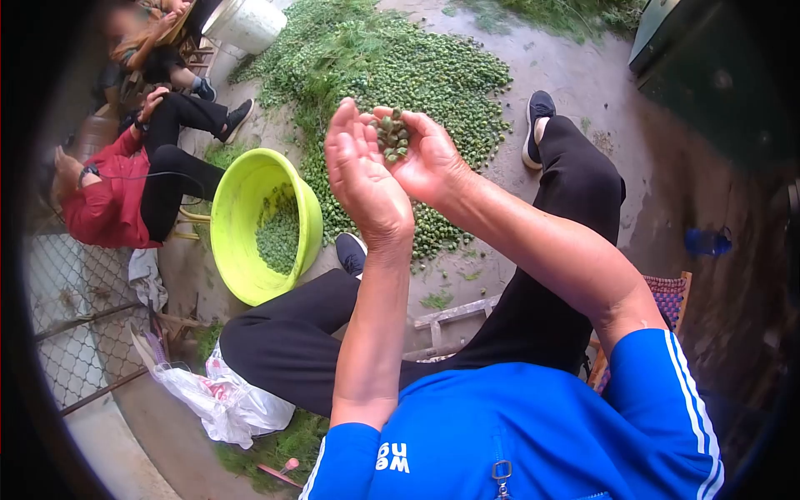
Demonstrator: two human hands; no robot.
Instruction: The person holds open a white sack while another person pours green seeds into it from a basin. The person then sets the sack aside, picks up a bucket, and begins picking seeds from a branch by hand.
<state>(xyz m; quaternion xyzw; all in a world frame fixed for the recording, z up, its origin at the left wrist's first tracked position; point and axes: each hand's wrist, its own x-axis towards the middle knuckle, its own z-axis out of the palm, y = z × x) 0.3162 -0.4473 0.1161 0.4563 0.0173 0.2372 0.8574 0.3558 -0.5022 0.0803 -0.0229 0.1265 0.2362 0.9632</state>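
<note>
My left hand and my right hand are cupped together, palms up, above a heap on the floor. Between them sits a small pile of round green pods. The pods rest mostly on my right palm and fingers, and my left hand forms the other side of the cup with its fingers raised. Below and beyond lies a wide heap of the same kind of pods, mixed with feathery green stems. To the left a yellow-green tub stands tilted, partly filled with pods.
People sit at the upper left, one in a red sleeve. A white bucket stands behind the heap. A white plastic bag lies left of my legs. A wooden frame is between my legs. A blue object lies on the right.
</note>
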